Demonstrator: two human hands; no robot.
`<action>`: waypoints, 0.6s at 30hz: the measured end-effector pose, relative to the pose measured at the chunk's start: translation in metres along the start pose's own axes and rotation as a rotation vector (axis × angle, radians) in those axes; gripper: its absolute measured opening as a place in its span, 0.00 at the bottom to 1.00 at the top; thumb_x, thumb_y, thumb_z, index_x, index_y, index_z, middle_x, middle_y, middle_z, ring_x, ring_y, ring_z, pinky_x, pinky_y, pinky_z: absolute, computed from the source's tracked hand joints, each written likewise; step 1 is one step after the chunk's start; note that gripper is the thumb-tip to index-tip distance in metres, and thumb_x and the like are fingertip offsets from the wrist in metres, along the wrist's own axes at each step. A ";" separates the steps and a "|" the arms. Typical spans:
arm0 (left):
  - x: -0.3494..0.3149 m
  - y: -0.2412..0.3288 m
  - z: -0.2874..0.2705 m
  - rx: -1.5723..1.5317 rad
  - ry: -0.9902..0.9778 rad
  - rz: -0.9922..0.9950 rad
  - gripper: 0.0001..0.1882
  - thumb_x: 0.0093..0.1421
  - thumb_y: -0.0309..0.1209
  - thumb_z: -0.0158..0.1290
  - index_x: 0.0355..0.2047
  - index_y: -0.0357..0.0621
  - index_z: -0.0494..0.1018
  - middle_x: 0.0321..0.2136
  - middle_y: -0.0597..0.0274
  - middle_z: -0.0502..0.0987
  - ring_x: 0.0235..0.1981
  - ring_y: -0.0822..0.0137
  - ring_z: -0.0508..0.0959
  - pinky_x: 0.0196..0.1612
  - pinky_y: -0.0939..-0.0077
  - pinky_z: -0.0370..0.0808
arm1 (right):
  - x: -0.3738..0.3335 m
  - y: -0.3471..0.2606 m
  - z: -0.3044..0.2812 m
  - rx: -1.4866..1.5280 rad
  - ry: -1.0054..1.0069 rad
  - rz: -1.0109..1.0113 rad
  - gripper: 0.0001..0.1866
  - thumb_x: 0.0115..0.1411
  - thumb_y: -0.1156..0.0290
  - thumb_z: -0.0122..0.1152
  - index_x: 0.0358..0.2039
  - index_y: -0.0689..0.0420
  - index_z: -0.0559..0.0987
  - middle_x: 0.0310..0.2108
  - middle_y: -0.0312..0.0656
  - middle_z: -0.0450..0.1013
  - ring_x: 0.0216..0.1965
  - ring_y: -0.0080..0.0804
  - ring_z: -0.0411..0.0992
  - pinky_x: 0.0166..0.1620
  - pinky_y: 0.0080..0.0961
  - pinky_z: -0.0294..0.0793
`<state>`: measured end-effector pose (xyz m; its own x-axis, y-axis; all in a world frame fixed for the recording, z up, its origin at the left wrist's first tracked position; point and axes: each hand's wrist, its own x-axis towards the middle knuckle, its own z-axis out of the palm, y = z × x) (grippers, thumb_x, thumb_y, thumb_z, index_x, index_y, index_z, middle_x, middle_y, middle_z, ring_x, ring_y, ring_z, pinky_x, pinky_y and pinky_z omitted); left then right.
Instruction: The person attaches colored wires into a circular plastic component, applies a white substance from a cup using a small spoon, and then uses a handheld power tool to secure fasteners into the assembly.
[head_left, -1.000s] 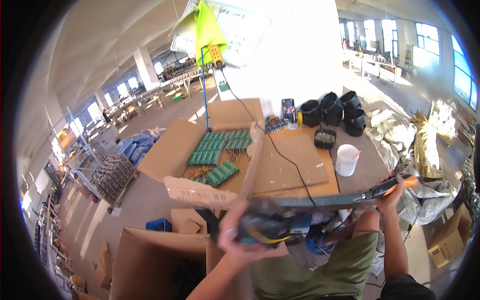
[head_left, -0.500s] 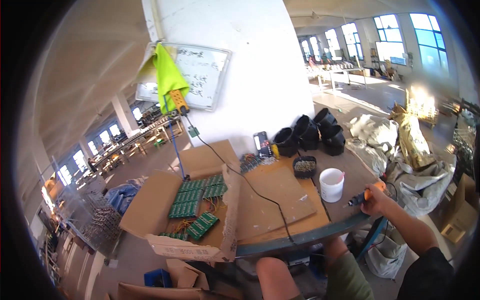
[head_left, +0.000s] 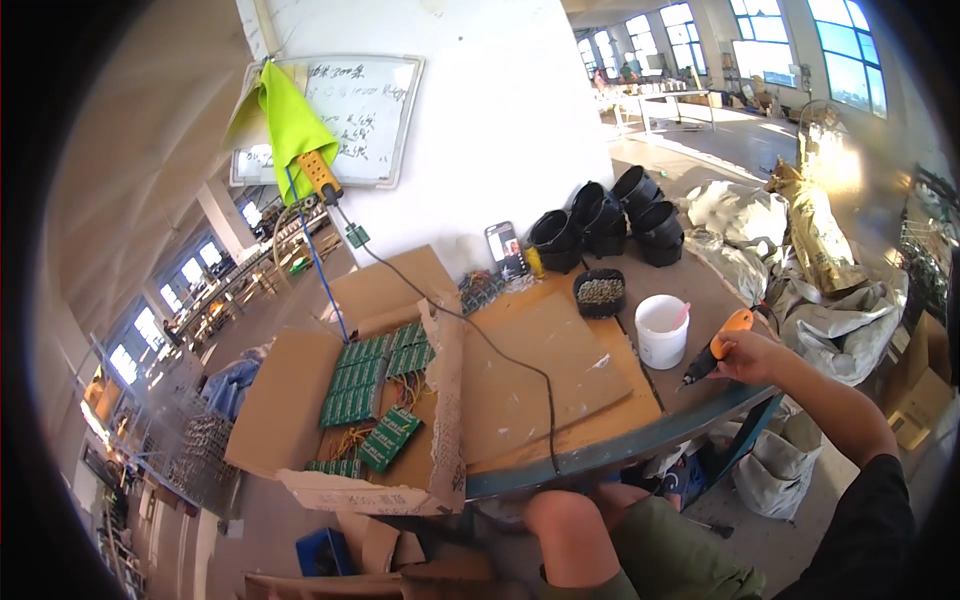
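My right hand (head_left: 748, 357) is closed around an electric screwdriver (head_left: 737, 322) with an orange handle and a dark nose. Its tip points down and to the left, just above or on the tabletop near the front edge; I cannot tell if it touches. Left of it stands a white bucket (head_left: 660, 345) with a pinkish stick at its rim. A black bowl of small metal pieces (head_left: 600, 292) sits beyond the bucket. Nowhere in the picture does my left hand show.
An opened cardboard box (head_left: 290, 400) holds green circuit boards (head_left: 390, 437) with wires. A dark cable (head_left: 507, 365) crosses the cardboard sheet (head_left: 540, 375). Several black round containers (head_left: 600, 215) and a phone (head_left: 507, 248) stand at the back. Pale sacks (head_left: 830, 330) lie to the right.
The head view has shifted, so the table sits higher and slightly left. The screwdriver has tilted, its handle raised and its tip turned more downward, still in my right hand.
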<state>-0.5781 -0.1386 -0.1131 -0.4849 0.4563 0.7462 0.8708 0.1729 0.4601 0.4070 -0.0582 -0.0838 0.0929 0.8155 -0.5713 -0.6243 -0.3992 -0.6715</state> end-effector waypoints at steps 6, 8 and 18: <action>0.076 0.349 0.051 -0.615 -0.664 0.312 0.17 0.54 0.28 0.63 0.43 0.38 0.75 0.37 0.52 0.80 0.39 0.60 0.80 0.47 0.68 0.75 | -0.011 -0.020 -0.011 -0.391 0.188 -0.016 0.24 0.64 0.47 0.53 0.39 0.58 0.76 0.30 0.42 0.78 0.25 0.30 0.76 0.24 0.19 0.71; 0.093 0.383 0.105 -0.412 -0.952 0.533 0.26 0.52 0.38 0.68 0.47 0.37 0.74 0.39 0.55 0.79 0.42 0.65 0.79 0.48 0.69 0.75 | -0.020 -0.020 -0.007 -0.517 0.257 -0.032 0.24 0.64 0.44 0.51 0.33 0.54 0.75 0.22 0.36 0.75 0.18 0.22 0.67 0.19 0.17 0.62; 0.107 0.399 0.175 0.092 -1.313 0.552 0.53 0.37 0.41 0.74 0.59 0.28 0.60 0.48 0.36 0.76 0.51 0.48 0.77 0.57 0.67 0.72 | -0.133 0.083 0.087 -0.763 0.059 -0.493 0.12 0.66 0.65 0.54 0.33 0.61 0.77 0.22 0.37 0.76 0.17 0.18 0.69 0.21 0.16 0.68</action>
<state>-0.2685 0.1318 0.0663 0.2933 0.9377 -0.1863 0.9469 -0.2580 0.1918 0.2752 -0.1637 -0.0222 0.2661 0.9528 -0.1461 0.1774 -0.1973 -0.9642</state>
